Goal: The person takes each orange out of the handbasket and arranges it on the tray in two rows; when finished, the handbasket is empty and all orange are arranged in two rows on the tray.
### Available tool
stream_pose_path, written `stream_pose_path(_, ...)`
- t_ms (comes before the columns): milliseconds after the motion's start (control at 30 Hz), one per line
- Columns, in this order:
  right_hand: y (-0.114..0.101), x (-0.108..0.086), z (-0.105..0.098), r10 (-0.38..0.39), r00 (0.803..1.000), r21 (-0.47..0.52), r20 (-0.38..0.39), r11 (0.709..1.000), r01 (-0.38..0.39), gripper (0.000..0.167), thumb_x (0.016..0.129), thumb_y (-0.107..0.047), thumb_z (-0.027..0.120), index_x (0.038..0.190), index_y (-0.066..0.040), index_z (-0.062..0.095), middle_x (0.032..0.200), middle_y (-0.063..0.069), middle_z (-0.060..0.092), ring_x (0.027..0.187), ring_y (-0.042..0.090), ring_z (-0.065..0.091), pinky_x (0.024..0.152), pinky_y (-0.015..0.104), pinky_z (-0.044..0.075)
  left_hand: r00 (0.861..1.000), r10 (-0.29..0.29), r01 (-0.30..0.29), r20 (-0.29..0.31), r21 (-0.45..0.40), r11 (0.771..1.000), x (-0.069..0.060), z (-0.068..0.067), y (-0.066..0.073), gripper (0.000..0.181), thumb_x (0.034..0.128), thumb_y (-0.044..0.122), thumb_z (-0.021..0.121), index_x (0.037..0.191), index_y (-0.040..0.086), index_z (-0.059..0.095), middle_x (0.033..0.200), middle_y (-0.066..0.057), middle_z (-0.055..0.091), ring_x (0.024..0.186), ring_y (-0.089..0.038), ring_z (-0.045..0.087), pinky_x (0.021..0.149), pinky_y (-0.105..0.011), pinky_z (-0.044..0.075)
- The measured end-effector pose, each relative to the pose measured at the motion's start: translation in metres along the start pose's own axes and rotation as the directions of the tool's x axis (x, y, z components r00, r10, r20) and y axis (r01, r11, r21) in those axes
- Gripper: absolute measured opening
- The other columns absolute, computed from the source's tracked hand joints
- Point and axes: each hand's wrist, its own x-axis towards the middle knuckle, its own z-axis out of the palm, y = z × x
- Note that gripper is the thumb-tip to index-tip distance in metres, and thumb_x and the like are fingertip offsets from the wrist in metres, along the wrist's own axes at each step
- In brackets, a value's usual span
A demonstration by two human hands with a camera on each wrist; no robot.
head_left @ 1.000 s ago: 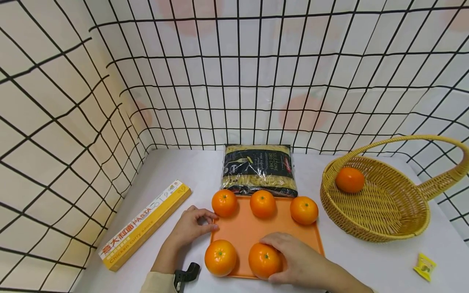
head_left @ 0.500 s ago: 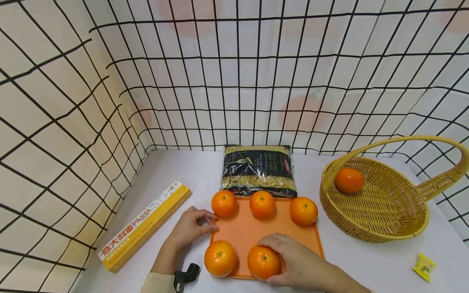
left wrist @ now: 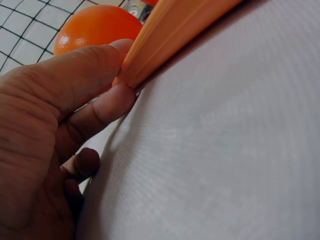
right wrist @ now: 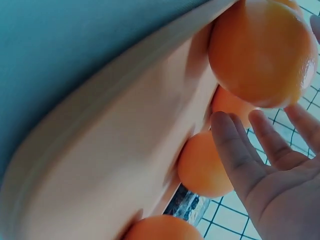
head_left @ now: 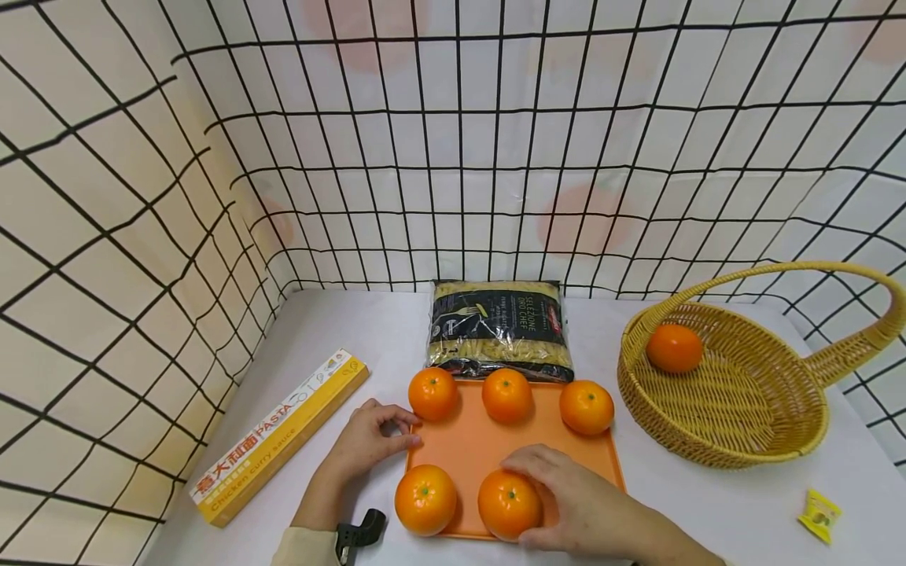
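My left hand (head_left: 374, 438) pinches the left rim of an orange tray (head_left: 467, 444) between thumb and finger; the left wrist view shows the tray rim (left wrist: 150, 47) between them. My right hand (head_left: 573, 497) is beside the front middle orange (head_left: 509, 505), its fingers mostly straight. In the right wrist view a fingertip is at or just against that orange (right wrist: 262, 55), and the palm stands off it. Another orange (head_left: 425, 500) sits at the tray's front left corner. Along the back edge stand three more: a left one (head_left: 433, 394), a middle one (head_left: 507, 395) and a right one (head_left: 587, 407).
Behind the tray lies a pasta bag (head_left: 499, 328). A long yellow pasta box (head_left: 279, 438) lies to the left. At right, a handled wicker basket (head_left: 743, 401) contains an orange-red fruit (head_left: 675, 348); a small yellow packet (head_left: 819, 516) is nearer. Black wire grid (head_left: 460, 165) encloses the table.
My right hand has eased slightly right, and its fingers have loosened from the front middle orange. The left hand, the tray and the other fruit stay where they were.
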Motion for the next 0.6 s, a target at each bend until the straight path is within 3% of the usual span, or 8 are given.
stream_pose_path(200, 0.003, -0.006, -0.007, 0.011, 0.997, -0.011, -0.081, 1.0, -0.012, 0.075, 0.081, -0.065, 0.077, 0.143, -0.033, 0.051, 0.142, -0.016, 0.052, 0.126, 0.013, 0.058, 0.105, 0.046, 0.05, 1.0, 0.0, 0.0, -0.002, 0.002, 1.0, 0.0, 0.0, 0.0, 0.019, 0.0789, 0.041, 0.087, 0.094, 0.037, 0.076, 0.079, 0.016, 0.063, 0.086, -0.013, 0.046, 0.079, -0.032, 0.03)
stream_pose_path(367, 0.01, -0.01, -0.02, 0.055, 0.989, 0.012, -0.139, 0.998, -0.054, 0.073, 0.082, -0.063, 0.076, 0.143, -0.033, 0.05, 0.143, -0.009, 0.053, 0.12, 0.019, 0.063, 0.098, 0.046, 0.054, 1.0, -0.001, 0.001, -0.003, 0.006, 1.0, 0.0, 0.0, -0.001, 0.019, 0.0792, 0.042, 0.087, 0.094, 0.037, 0.076, 0.079, 0.016, 0.063, 0.086, -0.013, 0.046, 0.08, -0.033, 0.03)
stream_pose_path(467, 0.017, -0.012, -0.031, 0.092, 0.976, -0.005, -0.199, 0.996, -0.095, 0.071, 0.082, -0.058, 0.079, 0.142, -0.035, 0.05, 0.143, -0.004, 0.055, 0.117, 0.021, 0.064, 0.095, 0.046, 0.055, 1.0, -0.009, 0.009, -0.001, 0.007, 1.0, 0.0, 0.001, -0.002, 0.019, 0.0793, 0.042, 0.087, 0.094, 0.037, 0.076, 0.079, 0.015, 0.062, 0.087, -0.014, 0.046, 0.079, -0.033, 0.031)
stream_pose_path(600, 0.032, -0.016, -0.051, 0.105, 0.942, -0.048, -0.318, 0.991, -0.127, 0.07, 0.082, -0.05, 0.083, 0.141, -0.028, 0.052, 0.14, 0.001, 0.058, 0.115, 0.025, 0.064, 0.093, 0.051, 0.055, 1.0, -0.008, 0.008, 0.002, 0.002, 1.0, 0.0, 0.0, -0.002, 0.019, 0.0793, 0.043, 0.087, 0.094, 0.037, 0.076, 0.08, 0.015, 0.062, 0.088, -0.014, 0.046, 0.079, -0.033, 0.03)
